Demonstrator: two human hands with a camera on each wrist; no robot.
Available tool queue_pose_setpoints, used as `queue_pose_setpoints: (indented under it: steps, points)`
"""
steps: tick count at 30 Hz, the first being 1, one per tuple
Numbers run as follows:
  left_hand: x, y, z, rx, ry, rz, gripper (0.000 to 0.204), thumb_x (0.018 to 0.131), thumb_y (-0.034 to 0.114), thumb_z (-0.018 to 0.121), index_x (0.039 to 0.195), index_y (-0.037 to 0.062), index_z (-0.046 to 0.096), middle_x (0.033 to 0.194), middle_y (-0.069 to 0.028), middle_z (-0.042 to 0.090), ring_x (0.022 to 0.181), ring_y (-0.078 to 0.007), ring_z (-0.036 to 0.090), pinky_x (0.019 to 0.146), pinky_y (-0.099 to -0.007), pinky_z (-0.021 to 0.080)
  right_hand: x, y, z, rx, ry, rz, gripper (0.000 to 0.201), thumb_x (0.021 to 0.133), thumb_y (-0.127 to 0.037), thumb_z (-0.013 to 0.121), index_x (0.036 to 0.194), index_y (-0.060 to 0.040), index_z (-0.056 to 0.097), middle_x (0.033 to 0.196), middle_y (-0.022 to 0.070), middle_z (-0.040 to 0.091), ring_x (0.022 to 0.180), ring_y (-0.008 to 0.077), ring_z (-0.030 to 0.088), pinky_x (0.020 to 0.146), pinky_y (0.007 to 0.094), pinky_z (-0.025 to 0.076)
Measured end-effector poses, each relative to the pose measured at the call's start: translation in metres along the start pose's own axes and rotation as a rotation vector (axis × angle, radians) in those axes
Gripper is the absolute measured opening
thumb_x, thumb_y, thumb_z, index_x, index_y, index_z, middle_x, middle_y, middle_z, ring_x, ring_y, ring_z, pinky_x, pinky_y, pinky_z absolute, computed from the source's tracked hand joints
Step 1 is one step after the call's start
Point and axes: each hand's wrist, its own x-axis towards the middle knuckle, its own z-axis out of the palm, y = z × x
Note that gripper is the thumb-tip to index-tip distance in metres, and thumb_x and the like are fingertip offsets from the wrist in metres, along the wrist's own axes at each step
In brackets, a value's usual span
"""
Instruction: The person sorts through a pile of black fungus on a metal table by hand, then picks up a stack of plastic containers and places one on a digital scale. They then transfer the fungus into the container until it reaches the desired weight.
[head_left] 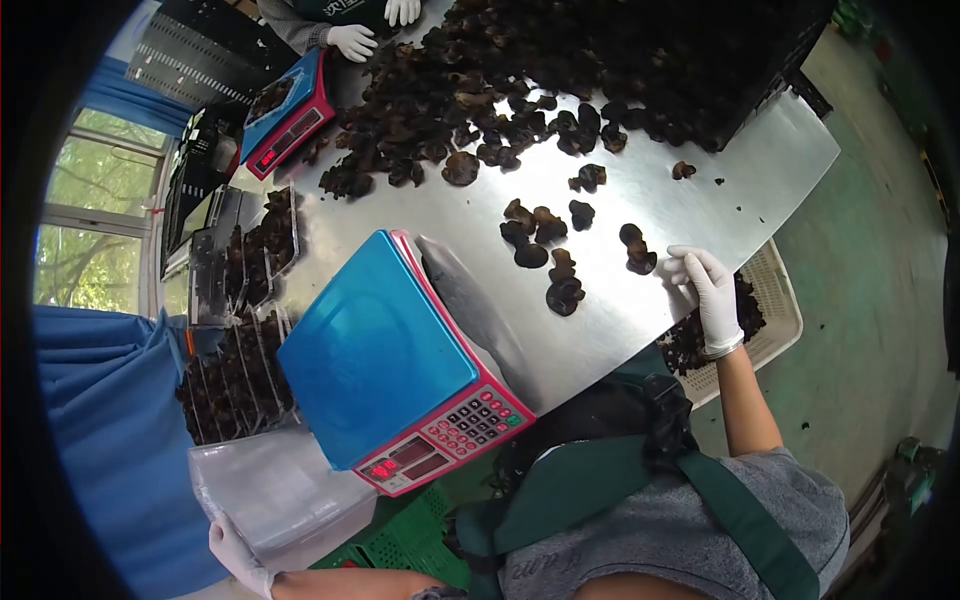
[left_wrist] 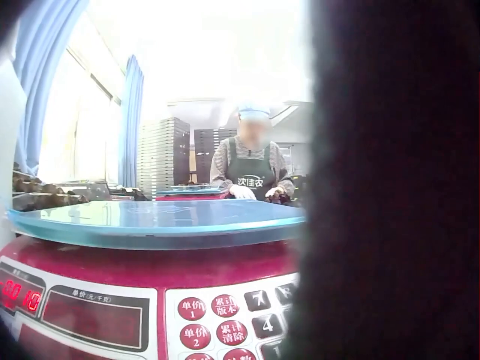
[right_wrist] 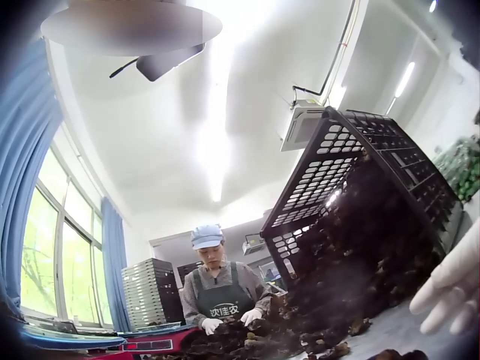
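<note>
My white-gloved left hand (head_left: 240,560) is at the outer corner of a stack of clear plastic boxes (head_left: 275,490), low on the left. Part of that hand is hidden, and I cannot tell whether its fingers grip the box. My gloved right hand (head_left: 708,290) hovers at the table's near right edge, fingers loosely bent with nothing between them. Just left of its fingertips lies a dark wood ear mushroom (head_left: 638,250). More loose wood ears (head_left: 530,235) lie in small clumps toward the middle. Between my hands stands a pink scale (head_left: 450,430) with a bare blue platform (head_left: 375,350).
A large heap of wood ears (head_left: 440,110) spills from a black crate (right_wrist: 360,165) on the metal table (head_left: 620,330). Filled clear boxes (head_left: 235,375) line the left side. Below my right hand sits a white basket (head_left: 785,300). Opposite, a person (right_wrist: 221,292) works beside another scale (head_left: 290,115).
</note>
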Motion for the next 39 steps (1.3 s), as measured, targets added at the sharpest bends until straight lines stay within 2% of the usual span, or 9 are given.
queue_pose_setpoints:
  steps: [9,13,14,16,20,21,24,30,39]
  points:
    - [0.010,-0.028,0.003,0.018,-0.018,0.067,0.032,0.098,0.022,0.053,0.088,-0.0063,0.065,0.073,-0.0014,0.058,0.070,-0.0105,0.049,0.064,-0.0276,0.043,0.001,0.014,-0.005,-0.109,0.000,-0.021,0.027,0.104,-0.019,0.053,0.115,0.0018,0.067,0.096,0.0062,0.072,0.086,0.0111,0.066,0.079,0.0247,0.052]
    - [-0.010,0.039,0.012,0.044,0.077,0.074,0.039,0.094,0.029,0.063,0.097,-0.0095,0.068,0.079,-0.0105,0.070,0.070,-0.0123,0.054,0.067,-0.0321,0.047,0.005,0.025,-0.016,-0.126,0.036,0.027,0.029,0.104,-0.019,0.054,0.117,0.0042,0.066,0.103,0.0068,0.071,0.089,0.0106,0.064,0.082,0.0240,0.051]
    - [-0.019,0.071,0.016,0.164,0.131,0.013,0.042,0.091,0.034,0.067,0.091,-0.0085,0.069,0.075,-0.0194,0.068,0.066,-0.0189,0.057,0.068,-0.0352,0.047,0.006,0.027,-0.018,-0.105,0.023,0.021,0.029,0.105,-0.018,0.052,0.119,0.0041,0.065,0.103,0.0066,0.070,0.089,0.0097,0.064,0.083,0.0236,0.050]
    - [-0.009,0.066,0.012,0.429,0.118,0.126,0.040,0.085,0.034,0.072,0.083,-0.0067,0.070,0.073,-0.0234,0.065,0.064,-0.0358,0.058,0.067,-0.0385,0.048,0.016,0.038,-0.026,-0.213,-0.032,-0.094,0.031,0.106,-0.020,0.049,0.120,0.0029,0.065,0.101,0.0032,0.069,0.086,0.0073,0.060,0.080,0.0224,0.049]
    - [-0.006,0.071,0.007,0.347,0.069,0.038,0.037,0.084,0.028,0.074,0.077,-0.0068,0.067,0.064,-0.0187,0.062,0.057,-0.0254,0.058,0.062,-0.0373,0.047,0.020,0.050,-0.028,-0.139,-0.057,-0.097,0.030,0.106,-0.021,0.051,0.121,0.0001,0.066,0.098,-0.0018,0.067,0.082,0.0036,0.053,0.075,0.0188,0.045]
    - [-0.006,0.070,0.007,0.268,0.057,0.037,0.036,0.086,0.026,0.074,0.073,-0.0060,0.063,0.060,-0.0104,0.058,0.057,-0.0169,0.053,0.059,-0.0344,0.044,0.020,0.050,-0.029,-0.141,-0.053,-0.092,0.030,0.106,-0.021,0.051,0.122,-0.0005,0.066,0.098,-0.0027,0.067,0.081,0.0030,0.051,0.075,0.0181,0.044]
    - [0.002,0.048,0.007,0.100,0.018,0.019,0.036,0.090,0.025,0.072,0.069,-0.0017,0.059,0.059,-0.0008,0.052,0.057,-0.0104,0.045,0.055,-0.0303,0.038,0.020,0.049,-0.027,-0.184,-0.045,-0.099,0.029,0.106,-0.021,0.052,0.122,-0.0015,0.066,0.097,-0.0040,0.066,0.081,0.0022,0.050,0.075,0.0171,0.043]
    - [0.000,0.044,0.008,-0.136,-0.084,-0.017,0.036,0.097,0.024,0.065,0.067,0.0095,0.052,0.063,0.0081,0.043,0.057,-0.0044,0.035,0.053,-0.0246,0.028,0.020,0.054,-0.029,-0.200,-0.044,-0.119,0.029,0.107,-0.020,0.051,0.122,-0.0011,0.066,0.098,-0.0031,0.066,0.082,0.0028,0.051,0.076,0.0176,0.043]
    - [0.004,0.039,0.007,-0.131,-0.152,-0.033,0.029,0.100,0.024,0.060,0.075,0.0101,0.054,0.067,0.0077,0.046,0.060,-0.0033,0.040,0.054,-0.0231,0.032,0.014,0.055,-0.026,-0.177,-0.066,-0.165,0.028,0.107,-0.018,0.049,0.120,0.0003,0.066,0.098,-0.0013,0.066,0.084,0.0050,0.053,0.081,0.0208,0.045]
